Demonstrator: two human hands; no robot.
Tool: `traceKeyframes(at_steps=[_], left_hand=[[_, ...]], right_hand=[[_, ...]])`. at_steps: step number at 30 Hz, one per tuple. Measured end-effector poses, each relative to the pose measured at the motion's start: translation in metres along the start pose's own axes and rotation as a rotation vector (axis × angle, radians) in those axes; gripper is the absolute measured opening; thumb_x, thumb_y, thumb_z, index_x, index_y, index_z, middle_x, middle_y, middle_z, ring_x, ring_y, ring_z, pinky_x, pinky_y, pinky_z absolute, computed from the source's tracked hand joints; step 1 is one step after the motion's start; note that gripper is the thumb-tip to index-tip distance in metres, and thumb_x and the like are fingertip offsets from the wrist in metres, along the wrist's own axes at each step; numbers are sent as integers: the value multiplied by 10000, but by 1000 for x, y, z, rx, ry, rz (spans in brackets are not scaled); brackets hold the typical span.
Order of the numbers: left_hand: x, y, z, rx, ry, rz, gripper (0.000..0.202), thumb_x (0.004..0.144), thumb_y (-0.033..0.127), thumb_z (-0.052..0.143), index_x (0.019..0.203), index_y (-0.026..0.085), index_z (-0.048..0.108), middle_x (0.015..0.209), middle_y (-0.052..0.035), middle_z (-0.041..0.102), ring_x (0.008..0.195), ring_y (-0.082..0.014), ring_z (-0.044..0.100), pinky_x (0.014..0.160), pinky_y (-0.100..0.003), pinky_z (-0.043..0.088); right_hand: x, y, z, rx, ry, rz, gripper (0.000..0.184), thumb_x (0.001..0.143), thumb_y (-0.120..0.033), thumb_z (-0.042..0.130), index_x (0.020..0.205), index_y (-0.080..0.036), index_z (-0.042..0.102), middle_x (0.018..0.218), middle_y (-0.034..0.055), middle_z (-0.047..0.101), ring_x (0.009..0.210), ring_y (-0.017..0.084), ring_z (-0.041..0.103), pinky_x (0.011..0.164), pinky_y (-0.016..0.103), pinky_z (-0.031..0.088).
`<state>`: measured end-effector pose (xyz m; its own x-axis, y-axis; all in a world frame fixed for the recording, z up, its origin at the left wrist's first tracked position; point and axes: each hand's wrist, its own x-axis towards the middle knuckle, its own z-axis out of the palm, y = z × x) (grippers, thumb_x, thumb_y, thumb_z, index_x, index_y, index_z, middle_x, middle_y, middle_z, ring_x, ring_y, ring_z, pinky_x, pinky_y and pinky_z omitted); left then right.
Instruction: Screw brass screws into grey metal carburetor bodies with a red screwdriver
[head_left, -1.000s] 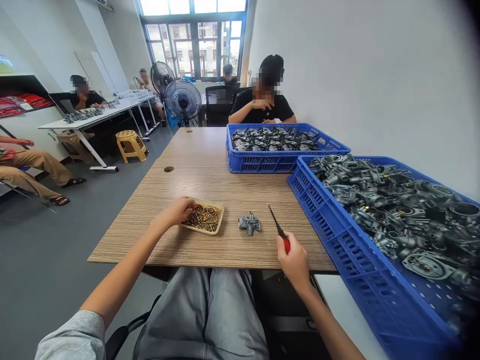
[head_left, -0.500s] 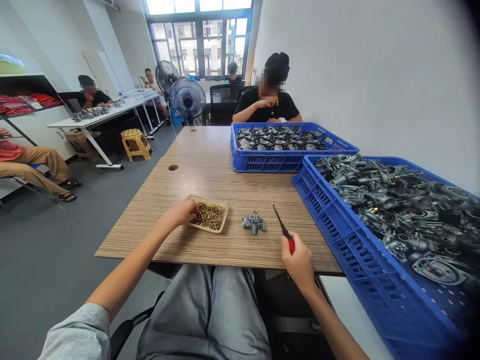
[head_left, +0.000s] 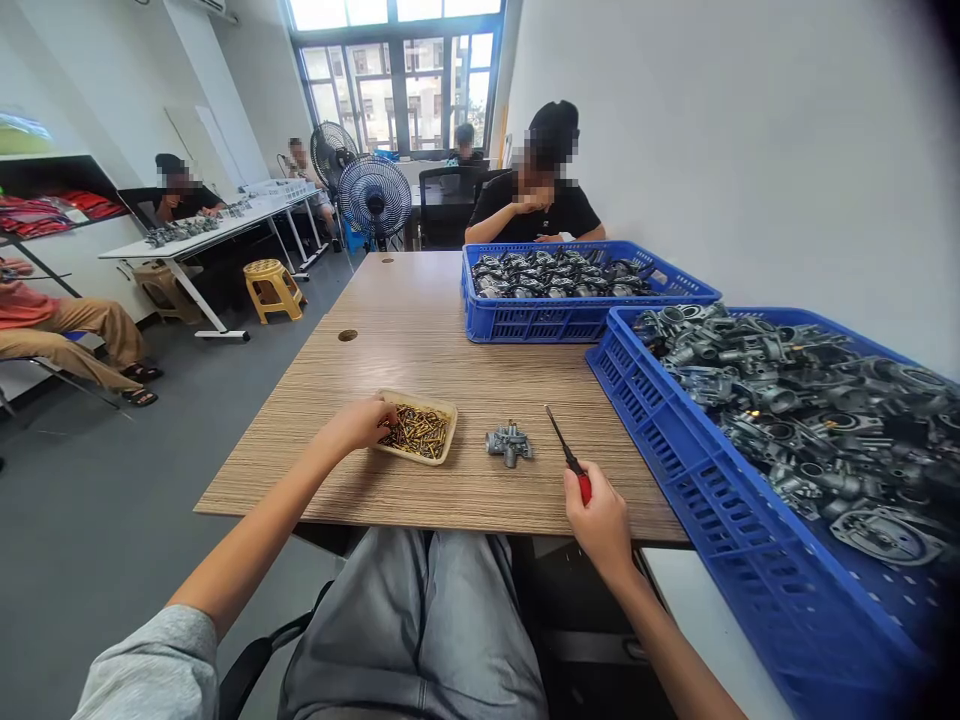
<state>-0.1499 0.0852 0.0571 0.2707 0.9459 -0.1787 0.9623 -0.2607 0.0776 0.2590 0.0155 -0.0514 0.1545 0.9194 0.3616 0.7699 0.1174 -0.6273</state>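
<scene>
My left hand (head_left: 365,422) reaches over the left rim of a shallow cream tray (head_left: 450,440), its fingertips down among many small brass screw-like parts (head_left: 420,432). The fingers are bent together, and whether a piece is pinched between them cannot be made out. My right hand (head_left: 598,515) is wrapped round the red handle of a screwdriver (head_left: 564,447), whose dark shaft points up and away to the left. On the table between the hands lies a single grey metal carburetor body (head_left: 510,444), touched by neither hand.
A blue crate (head_left: 660,430) heaped with carburetor bodies stands close on my right. Behind it, another blue crate (head_left: 540,325) holds rows of assembled ones. A co-worker (head_left: 536,190) sits across the wood-grain table (head_left: 405,350). Fans (head_left: 375,197) and other people are farther back.
The view has shifted very slightly. My left hand stays in the tray with its fingers among the brass parts, and my right hand keeps its hold on the screwdriver.
</scene>
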Motion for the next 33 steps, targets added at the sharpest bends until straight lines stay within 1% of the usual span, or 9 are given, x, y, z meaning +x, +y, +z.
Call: traceKeyframes(at_steps=[7, 10, 12, 16, 21, 24, 27, 30, 33], left_hand=[[0, 1, 1, -10, 25, -34, 202, 849, 189, 557, 973, 259, 700, 1081, -46, 682, 923, -209, 661, 705, -268, 454], [0, 0, 3, -8, 80, -28, 211, 883, 181, 508, 993, 250, 675, 1080, -50, 668, 936, -204, 660, 722, -270, 456], [-2, 0, 3, -10, 102, -4, 206, 876, 190, 524, 1023, 246, 657, 1086, -49, 661, 925, -198, 655, 729, -271, 457], [-6, 2, 1, -5, 53, 8, 160, 826, 241, 609, 978, 253, 658, 1077, -40, 663, 919, -202, 646, 694, -265, 441], [-4, 3, 0, 11, 19, -12, 147, 816, 190, 585, 929, 257, 653, 1046, -31, 674, 911, -205, 647, 656, -264, 411], [-3, 1, 0, -3, 34, -16, 149, 833, 189, 571, 943, 249, 652, 1040, -39, 681, 898, -207, 650, 673, -271, 421], [-3, -2, -1, -55, 89, -12, 171, 855, 160, 532, 957, 232, 649, 1029, -47, 685, 901, -195, 651, 729, -267, 449], [-5, -6, -4, -76, 139, -4, 137, 857, 183, 545, 943, 223, 643, 1013, -51, 678, 887, -191, 647, 752, -268, 460], [-7, -7, -5, -37, 103, 21, 83, 837, 226, 596, 899, 227, 652, 985, -49, 673, 847, -194, 638, 710, -271, 447]], right_hand=[[0, 0, 1, 9, 10, -14, 332, 973, -471, 444, 1054, -201, 620, 933, 127, 745, 881, 306, 698, 762, 368, 488], [0, 1, 1, 8, 21, -24, 333, 974, -468, 446, 1056, -199, 625, 936, 127, 746, 869, 301, 696, 750, 364, 487], [0, 0, 1, 9, 26, -26, 336, 973, -470, 447, 1050, -198, 629, 935, 128, 746, 868, 301, 695, 748, 363, 487], [0, -1, -1, 13, 10, -19, 344, 975, -474, 444, 1057, -196, 629, 929, 125, 747, 873, 304, 694, 759, 364, 483], [0, 0, 0, 7, 8, -12, 335, 975, -467, 442, 1062, -200, 625, 947, 120, 747, 879, 303, 691, 761, 365, 476], [0, 1, 1, 9, 14, -20, 332, 974, -466, 446, 1057, -198, 624, 946, 124, 746, 878, 301, 689, 761, 364, 474], [0, 0, 0, 10, 15, -24, 330, 975, -464, 446, 1059, -198, 623, 944, 126, 745, 866, 300, 687, 753, 364, 471], [0, -1, 0, 8, 9, -21, 322, 974, -457, 444, 1055, -202, 622, 943, 121, 745, 866, 299, 687, 751, 362, 471], [0, -1, 0, 3, 16, -25, 320, 972, -456, 444, 1052, -203, 625, 937, 122, 744, 864, 298, 686, 748, 362, 473]])
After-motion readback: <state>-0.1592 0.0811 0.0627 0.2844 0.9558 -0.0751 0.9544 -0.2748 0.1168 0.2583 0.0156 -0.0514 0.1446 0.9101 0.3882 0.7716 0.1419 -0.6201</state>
